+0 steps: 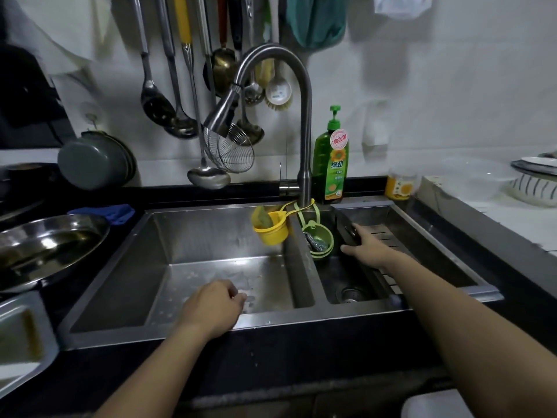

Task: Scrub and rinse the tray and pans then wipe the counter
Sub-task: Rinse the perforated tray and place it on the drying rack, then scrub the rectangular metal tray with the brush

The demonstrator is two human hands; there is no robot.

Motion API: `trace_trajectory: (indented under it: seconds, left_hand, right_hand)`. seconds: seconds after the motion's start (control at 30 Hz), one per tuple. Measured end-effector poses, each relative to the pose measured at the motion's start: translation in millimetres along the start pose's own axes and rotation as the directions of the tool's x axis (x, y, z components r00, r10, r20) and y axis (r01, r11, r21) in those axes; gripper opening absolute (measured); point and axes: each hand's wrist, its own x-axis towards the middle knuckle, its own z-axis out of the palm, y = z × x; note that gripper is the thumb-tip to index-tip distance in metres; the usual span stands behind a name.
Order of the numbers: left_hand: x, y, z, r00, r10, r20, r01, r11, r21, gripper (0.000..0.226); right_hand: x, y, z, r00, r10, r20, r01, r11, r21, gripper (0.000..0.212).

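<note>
My right hand (366, 244) reaches into the right basin and grips the left rim of a slotted steel drain tray (428, 254) that spans that basin. My left hand (215, 306) rests at the front rim of the left sink basin (211, 236), fingers loosely curled, holding nothing. A round steel pan (45, 251) sits on the dark counter to the left. A rectangular steel tray (21, 336) lies at the lower left edge. A blue cloth (105, 212) lies behind the pan.
The faucet (304, 131) arches over the sink divider, with no water running. A yellow cup (271, 229) and a green cup with steel wool (319, 241) hang from it. A green soap bottle (330, 164) stands behind. Utensils hang on the wall; bowls (533, 182) stand at right.
</note>
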Motion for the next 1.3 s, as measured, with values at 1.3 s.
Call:
trace_trajectory:
  seconds: [1.3]
  left_hand:
    - [-229, -300, -206, 0.666, -0.731, 0.149, 0.574, 0.374, -0.728, 0.02]
  right_hand:
    - [-230, -311, 428, 0.706, -0.382, 0.597, 0.704, 0.468, -0.534, 0.019]
